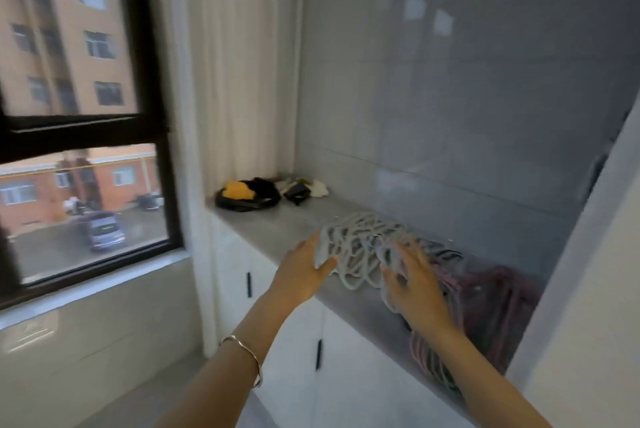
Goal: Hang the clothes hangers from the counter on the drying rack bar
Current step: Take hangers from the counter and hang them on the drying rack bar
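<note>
While the grey counter (pixel 277 223) runs from near right to the far corner, bare along its left edge, pale hangers (pixel 360 247) and pink hangers (pixel 491 303) lie heaped against the wall. Left hand (pixel 304 275) and right hand (pixel 415 292), fingers spread, touch the pale pile.

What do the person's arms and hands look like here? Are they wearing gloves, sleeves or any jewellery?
Both arms are bare as far as the picture shows, with no sleeves in view. The left hand and right hand wear no gloves, and no rings can be made out in the blurred frame. The only thing worn is a thin silver bangle of plain, smooth metal, sitting loosely on the left wrist.
</note>
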{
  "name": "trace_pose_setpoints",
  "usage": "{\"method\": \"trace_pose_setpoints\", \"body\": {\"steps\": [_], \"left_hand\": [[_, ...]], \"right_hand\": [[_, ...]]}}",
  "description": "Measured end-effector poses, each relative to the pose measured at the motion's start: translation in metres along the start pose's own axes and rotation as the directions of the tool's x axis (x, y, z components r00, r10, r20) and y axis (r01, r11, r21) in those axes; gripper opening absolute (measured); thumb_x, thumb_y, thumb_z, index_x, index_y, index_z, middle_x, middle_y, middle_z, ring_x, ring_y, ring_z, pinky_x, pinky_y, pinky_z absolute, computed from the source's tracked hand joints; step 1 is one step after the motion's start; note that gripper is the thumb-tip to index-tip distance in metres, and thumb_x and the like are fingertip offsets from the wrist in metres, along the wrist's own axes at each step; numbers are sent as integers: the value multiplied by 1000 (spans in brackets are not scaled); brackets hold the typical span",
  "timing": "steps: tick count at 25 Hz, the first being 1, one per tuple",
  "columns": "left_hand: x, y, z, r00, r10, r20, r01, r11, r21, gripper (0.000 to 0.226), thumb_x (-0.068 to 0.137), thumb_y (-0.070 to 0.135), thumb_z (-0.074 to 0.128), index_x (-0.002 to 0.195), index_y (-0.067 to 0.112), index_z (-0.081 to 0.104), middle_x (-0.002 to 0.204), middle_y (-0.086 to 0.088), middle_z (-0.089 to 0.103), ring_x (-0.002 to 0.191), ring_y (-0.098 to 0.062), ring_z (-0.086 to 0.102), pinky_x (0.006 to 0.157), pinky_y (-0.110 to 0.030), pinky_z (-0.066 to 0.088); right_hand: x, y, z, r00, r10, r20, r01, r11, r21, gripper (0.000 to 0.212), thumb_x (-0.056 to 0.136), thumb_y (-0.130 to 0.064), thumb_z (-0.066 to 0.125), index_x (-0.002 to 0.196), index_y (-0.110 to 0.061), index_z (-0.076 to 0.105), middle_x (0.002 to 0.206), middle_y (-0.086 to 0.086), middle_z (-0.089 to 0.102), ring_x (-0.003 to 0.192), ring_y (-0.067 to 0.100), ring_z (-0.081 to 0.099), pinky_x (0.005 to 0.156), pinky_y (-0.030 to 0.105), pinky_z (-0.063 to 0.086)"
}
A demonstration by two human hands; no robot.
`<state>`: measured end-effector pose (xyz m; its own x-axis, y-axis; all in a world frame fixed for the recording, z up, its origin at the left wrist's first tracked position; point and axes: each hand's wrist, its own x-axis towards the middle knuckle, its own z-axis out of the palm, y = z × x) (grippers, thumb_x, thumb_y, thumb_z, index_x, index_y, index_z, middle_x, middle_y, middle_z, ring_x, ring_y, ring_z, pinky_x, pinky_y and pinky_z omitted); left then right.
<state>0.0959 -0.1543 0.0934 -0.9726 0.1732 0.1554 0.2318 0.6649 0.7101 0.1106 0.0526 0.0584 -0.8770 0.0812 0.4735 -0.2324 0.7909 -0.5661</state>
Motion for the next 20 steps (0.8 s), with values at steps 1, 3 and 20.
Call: {"method": "trace_pose_setpoints", "body": {"steps": [1,3,20], "left_hand": [[21,-3,15,998,30,47,-29,1000,-5,69,92,46,49,149,24,17,153,-3,29,138,-24,32,109,-33,32],[61,-6,45,985,83,150,-81,997,-17,69,93,44,50,149,24,16,153,-2,29,137,-23,34,107,-31,33],[165,-7,252,668,249,702,-169,968,-183,60,98,33,45,149,15,20,155,-6,24,142,-21,26,113,-28,22]], "right_hand": [[5,17,4,998,68,-20,-68,997,-23,52,92,-32,53,140,-16,39,156,4,16,143,19,18,114,34,22],[13,47,11,977,201,-75,-204,979,-32,51,92,-34,52,138,-15,41,153,4,24,142,19,21,115,35,23],[-15,172,60,524,823,-219,-842,540,12,26,95,-16,47,117,-10,59,113,12,66,103,26,60,85,28,46]]}}
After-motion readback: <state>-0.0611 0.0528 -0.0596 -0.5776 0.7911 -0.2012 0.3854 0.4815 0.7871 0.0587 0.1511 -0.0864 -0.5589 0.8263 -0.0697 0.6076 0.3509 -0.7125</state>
